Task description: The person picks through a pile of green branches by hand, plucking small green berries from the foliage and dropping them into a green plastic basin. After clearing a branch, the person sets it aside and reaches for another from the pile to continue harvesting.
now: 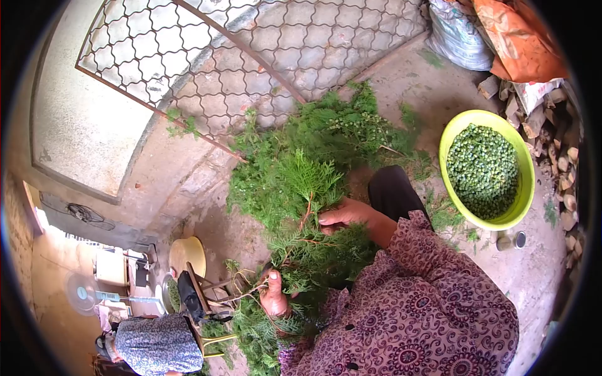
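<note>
A leafy green branch (307,241) lies across my lap, its reddish stem running up toward feathery tips. My left hand (274,296) is closed around the branch's thin woody stems at the lower left, thumb upward. Higher up and to the right, my right hand (351,218) has its thumb and fingers pressed together at the foliage beside the reddish stem; what they pinch is hidden. A large heap of green cut branches (269,163) spreads on the floor beyond my hands. To the right, a yellow-green basin (529,182) holds small round green cones or berries.
Wire mesh panel (232,69) leans behind the heap. Sacks (461,37) and chopped wood (567,182) line the right side. A small metal can (519,239) stands below the basin. At lower left are another person (160,344), a wooden chair (204,294) and a fan (81,292).
</note>
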Demonstrator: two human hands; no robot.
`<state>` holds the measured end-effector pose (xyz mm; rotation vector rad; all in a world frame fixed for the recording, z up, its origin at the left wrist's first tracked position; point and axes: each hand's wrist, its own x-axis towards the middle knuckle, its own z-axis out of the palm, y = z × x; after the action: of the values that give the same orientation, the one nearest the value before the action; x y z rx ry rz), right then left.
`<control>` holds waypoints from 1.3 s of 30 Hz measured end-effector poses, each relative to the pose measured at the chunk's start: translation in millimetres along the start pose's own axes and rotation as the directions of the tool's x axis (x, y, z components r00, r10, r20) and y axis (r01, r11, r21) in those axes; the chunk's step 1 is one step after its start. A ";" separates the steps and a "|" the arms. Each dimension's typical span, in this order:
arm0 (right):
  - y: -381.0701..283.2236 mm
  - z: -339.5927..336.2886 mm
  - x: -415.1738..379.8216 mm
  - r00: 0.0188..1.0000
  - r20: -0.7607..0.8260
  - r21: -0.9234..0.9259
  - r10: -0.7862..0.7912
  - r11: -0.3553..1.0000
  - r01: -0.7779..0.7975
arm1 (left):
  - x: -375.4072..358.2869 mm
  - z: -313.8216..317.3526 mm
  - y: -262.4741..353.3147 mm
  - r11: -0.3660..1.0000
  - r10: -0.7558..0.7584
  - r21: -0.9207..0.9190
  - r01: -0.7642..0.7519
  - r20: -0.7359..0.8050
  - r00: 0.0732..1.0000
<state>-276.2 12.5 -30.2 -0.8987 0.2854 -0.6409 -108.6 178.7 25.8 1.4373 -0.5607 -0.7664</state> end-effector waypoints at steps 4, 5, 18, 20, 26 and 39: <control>-9.1 9.5 -8.4 0.994 -0.103 -0.020 -0.036 0.999 0.034 | 6.0 -9.6 -1.9 0.991 -0.068 -0.106 0.077 0.086 0.994; 2.9 0.7 -0.7 0.956 -0.130 -0.217 -0.265 0.948 0.233 | 5.3 -8.7 -1.8 0.991 -0.069 -0.108 0.078 0.088 0.994; -7.5 -31.0 -8.1 0.952 -0.281 0.146 -0.123 0.975 0.169 | 12.6 -31.3 -10.6 0.989 0.148 0.037 -0.146 -0.064 0.987; -12.9 -24.8 -11.8 0.992 -0.116 0.249 -0.058 0.965 0.086 | 14.2 -35.0 -10.6 0.995 0.090 0.042 -0.089 -0.024 0.996; -11.9 -16.7 -13.3 0.997 -0.078 -0.061 0.000 0.998 -0.005 | 15.7 -33.2 -13.0 1.000 0.000 0.021 -0.001 0.071 0.997; -0.6 -30.0 -1.2 0.897 -0.403 -0.030 -0.179 0.983 0.183 | -7.7 -0.3 10.1 1.000 -0.019 0.010 0.019 0.022 1.000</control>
<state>-291.9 -6.0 -47.8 -0.7829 0.5750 -1.0040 -112.0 184.4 36.6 1.4465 -0.5691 -0.7961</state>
